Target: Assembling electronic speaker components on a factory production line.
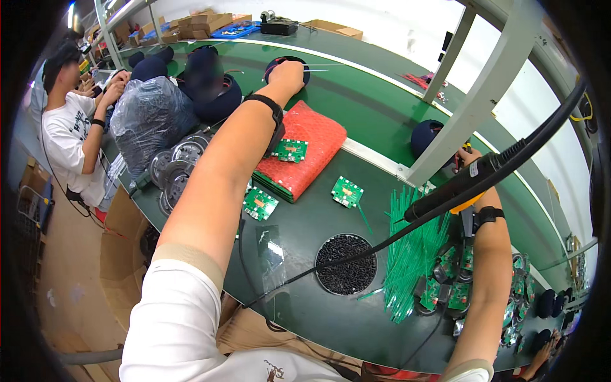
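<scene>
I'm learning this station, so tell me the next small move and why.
Probably draw the dark round shell nearer with the left hand. That hand is at the shell with its arm stretched far out, while a loose circuit board and the dish of small black parts lie much closer to the body. Whether the fingers grip it firmly, I cannot tell.

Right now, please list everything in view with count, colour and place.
Loose circuit boards: at least three, green, centre
Bubble-wrap bundle: one, red, upper centre
Small pieces: many, black, in dish
Thin strips: many, green, beside dish
Board assemblies: many, green, lower right
Corded tool: one, black, right
Rounded shells: several, dark blue, mostly rear
Plastic bag: one, clear, left
Metal discs: several, silver, left
Cardboard boxes: several, brown, mostly rear
Nearest co-worker: one, white shirt, left
Left hand: one, bare, upper centre
Right hand: one, bare, right
</scene>
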{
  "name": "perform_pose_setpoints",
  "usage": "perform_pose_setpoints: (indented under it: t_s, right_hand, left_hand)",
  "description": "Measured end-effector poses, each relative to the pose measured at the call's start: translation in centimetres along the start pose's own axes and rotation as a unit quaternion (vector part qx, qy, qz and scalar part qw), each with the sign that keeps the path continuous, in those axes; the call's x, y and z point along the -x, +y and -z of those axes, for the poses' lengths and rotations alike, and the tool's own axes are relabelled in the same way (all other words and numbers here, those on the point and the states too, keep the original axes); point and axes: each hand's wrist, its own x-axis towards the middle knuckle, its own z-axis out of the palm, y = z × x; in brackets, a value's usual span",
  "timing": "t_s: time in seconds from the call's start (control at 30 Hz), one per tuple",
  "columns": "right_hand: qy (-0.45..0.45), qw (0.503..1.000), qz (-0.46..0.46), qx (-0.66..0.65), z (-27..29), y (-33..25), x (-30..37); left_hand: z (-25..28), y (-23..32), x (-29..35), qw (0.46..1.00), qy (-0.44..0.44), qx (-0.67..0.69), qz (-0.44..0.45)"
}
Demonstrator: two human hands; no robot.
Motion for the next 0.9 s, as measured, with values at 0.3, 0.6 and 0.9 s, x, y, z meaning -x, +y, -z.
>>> perform_pose_setpoints:
  t_s: [0.3,0.6,0.9]
  right_hand:
    - [0.3,0.944,0.101,-0.092,0.8,-12.7,11.1]
    - [-0.05,0.98,0.084,-0.174,-8.7,-18.8,15.6]
    - [-0.145,0.988,-0.013,-0.048,-17.9,-21.0,8.3]
  left_hand:
    - [-1.4,-1.6,-2.0,0.997,0.052,0.022,0.046]
    - [1.1,1.2,-0.3,0.998,-0.029,0.041,-0.024]
    - [-0.2,5.2,-5.1,0.996,0.001,0.01,-0.088]
